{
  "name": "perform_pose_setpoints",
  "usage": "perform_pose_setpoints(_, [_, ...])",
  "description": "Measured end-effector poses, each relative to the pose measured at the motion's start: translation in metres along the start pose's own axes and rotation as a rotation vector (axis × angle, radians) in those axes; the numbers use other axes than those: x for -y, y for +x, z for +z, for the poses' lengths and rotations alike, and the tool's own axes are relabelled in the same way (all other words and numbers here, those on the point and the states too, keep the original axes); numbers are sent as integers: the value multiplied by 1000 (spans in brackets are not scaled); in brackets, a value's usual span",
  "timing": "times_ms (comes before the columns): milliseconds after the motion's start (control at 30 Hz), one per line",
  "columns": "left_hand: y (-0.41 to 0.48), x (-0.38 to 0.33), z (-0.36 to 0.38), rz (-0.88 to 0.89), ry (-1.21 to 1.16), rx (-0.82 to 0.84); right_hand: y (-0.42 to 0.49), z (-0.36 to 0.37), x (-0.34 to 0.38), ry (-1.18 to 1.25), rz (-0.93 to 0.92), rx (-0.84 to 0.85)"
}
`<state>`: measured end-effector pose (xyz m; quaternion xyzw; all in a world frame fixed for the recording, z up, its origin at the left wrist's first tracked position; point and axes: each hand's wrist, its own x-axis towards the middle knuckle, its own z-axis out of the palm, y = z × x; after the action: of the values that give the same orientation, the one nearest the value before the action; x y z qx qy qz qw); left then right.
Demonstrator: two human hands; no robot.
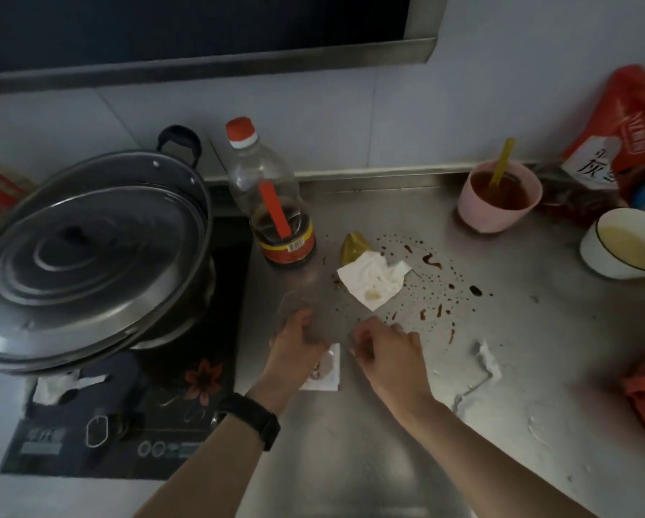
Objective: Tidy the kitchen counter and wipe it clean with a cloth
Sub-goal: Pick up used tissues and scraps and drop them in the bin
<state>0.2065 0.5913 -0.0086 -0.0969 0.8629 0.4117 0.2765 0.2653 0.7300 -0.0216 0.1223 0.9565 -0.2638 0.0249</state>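
Now your left hand point(295, 340) and right hand point(384, 349) meet low on the steel counter point(463, 424), fingers curled around a blurred clear plastic item point(306, 304); what it is, you cannot tell. At 12 o'clock lies a crumpled tissue point(373, 280) among dark sauce spatter point(440, 278). At 11 o'clock stands the sauce bottle point(272, 196); no cloth shows.

Steel counter point(407, 424), sauce-spattered, bottle point(272, 203), crumpled tissue point(373, 282), pink cup point(498, 198), white bowl point(623, 244)
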Motion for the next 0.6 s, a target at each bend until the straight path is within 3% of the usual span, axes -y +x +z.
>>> perform_pose_setpoints(167, [1,-4,-6,81,563,162,10,-4,0,-30,62,30])
perform_pose_setpoints(300, [-5,3,-8,184,800,98,16,-5,5,-32,57,6])
perform_pose_setpoints(433, [1,10,-15,135,776,139,23,-4,6,-56,44,-44])
perform_pose_setpoints(600, [7,15,-21,108,283,88,39,-4,4,-120,96,-171])
